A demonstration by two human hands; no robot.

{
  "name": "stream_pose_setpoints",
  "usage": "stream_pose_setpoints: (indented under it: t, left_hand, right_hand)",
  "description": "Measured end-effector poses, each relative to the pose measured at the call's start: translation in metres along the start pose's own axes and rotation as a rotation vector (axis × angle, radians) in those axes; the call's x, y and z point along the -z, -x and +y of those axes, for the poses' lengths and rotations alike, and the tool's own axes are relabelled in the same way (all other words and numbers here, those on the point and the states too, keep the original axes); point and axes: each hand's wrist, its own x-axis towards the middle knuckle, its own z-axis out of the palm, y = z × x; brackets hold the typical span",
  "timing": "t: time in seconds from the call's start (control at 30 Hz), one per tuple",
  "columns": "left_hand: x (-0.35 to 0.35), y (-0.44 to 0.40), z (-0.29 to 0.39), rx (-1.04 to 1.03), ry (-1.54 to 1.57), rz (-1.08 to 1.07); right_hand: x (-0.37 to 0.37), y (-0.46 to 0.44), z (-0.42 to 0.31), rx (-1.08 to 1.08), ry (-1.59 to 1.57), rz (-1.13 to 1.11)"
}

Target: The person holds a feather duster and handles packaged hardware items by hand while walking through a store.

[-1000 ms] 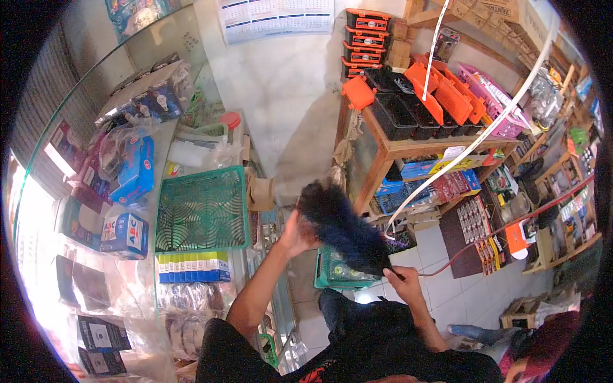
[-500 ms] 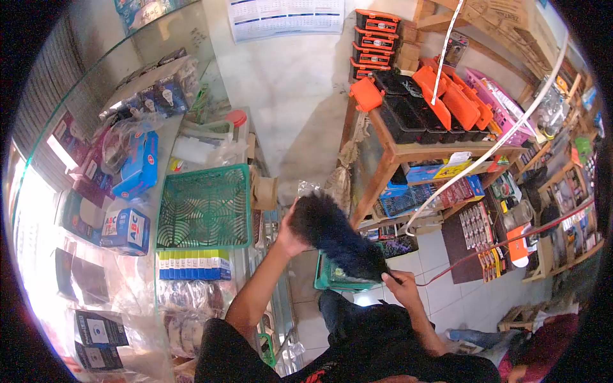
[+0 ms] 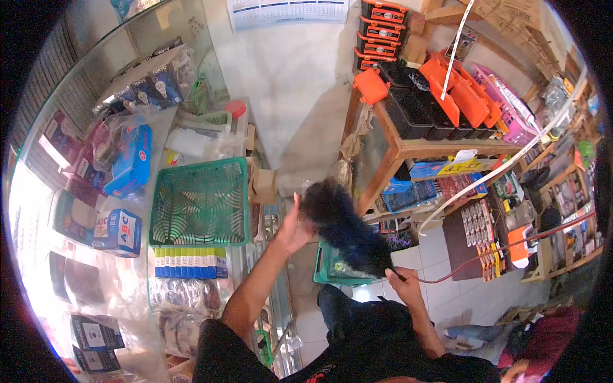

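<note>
A fluffy dark blue-black duster spans the space between my two hands in front of my body. My right hand is closed round its thin handle at the lower right end. My left hand is beside the upper left end, palm toward the fibres, fingers pointing up and not wrapped round it; whether the palm touches the fibres is hard to tell. The duster's fibres look blurred.
At left, a glass counter holds a green basket, a battery box and packaged bulbs. At right, black cases with orange lids stand on a wooden table. Another person is at lower right. A white cord hangs at right.
My left hand has opened out from the duster's upper end, its fingers now straighter. The duster has shifted slightly right, and the view has moved a little.
</note>
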Motion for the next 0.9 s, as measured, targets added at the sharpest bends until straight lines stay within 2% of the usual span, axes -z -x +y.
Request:
stream_pose_setpoints:
  t: [0.03,0.07,0.1,0.13,0.2,0.23,0.3,0.4,0.43,0.47,0.53,0.63,0.73,0.87,0.9]
  left_hand:
    - [-0.003,0.001,0.004,0.017,-0.086,-0.032]
    - [-0.007,0.001,0.008,0.033,-0.171,-0.066]
    - [-0.015,0.001,0.007,0.043,-0.019,-0.044]
    - [0.025,-0.013,-0.003,-0.004,0.069,-0.107]
    - [-0.014,0.003,0.011,0.028,0.003,-0.081]
    - [-0.011,0.001,0.012,0.032,-0.018,-0.102]
    - [-0.006,-0.004,0.013,0.039,-0.063,-0.149]
    - [-0.010,0.003,0.012,-0.030,-0.085,0.051]
    - [-0.004,-0.002,0.010,-0.062,-0.160,-0.007]
    - [0.012,-0.008,0.012,-0.024,-0.105,-0.141]
    - [0.000,-0.003,0.008,-0.112,-0.059,-0.011]
    - [0.003,-0.009,0.010,-0.074,0.096,-0.039]
    - [0.005,-0.014,0.004,-0.146,-0.049,0.109]
    - [0.005,-0.009,0.006,-0.081,0.083,-0.097]
    - [0.004,-0.006,0.008,-0.086,0.081,-0.019]
  right_hand:
    - [0.000,0.000,0.000,-0.040,-0.010,0.010]
    - [-0.001,-0.001,0.002,0.016,0.014,0.012]
    - [-0.002,-0.002,0.004,0.073,0.038,0.014]
    - [-0.003,-0.003,0.005,0.131,0.062,0.014]
    - [0.002,-0.006,-0.001,-0.047,0.001,-0.019]
    - [0.005,-0.006,-0.006,-0.137,-0.029,-0.036]
    - [0.005,-0.009,-0.013,-0.082,-0.061,-0.060]
    - [0.003,-0.012,-0.005,-0.016,-0.021,-0.021]
    - [0.002,-0.012,0.001,0.004,0.007,0.007]
    - [0.000,-0.010,0.004,-0.023,-0.018,-0.002]
    - [-0.004,-0.007,0.007,-0.074,-0.067,-0.017]
    - [-0.005,-0.007,0.003,0.069,0.038,-0.018]
    - [-0.008,-0.007,-0.009,-0.064,-0.045,0.034]
    - [-0.013,-0.002,0.004,-0.126,-0.024,-0.056]
    - [-0.014,-0.003,0.008,-0.120,-0.004,-0.050]
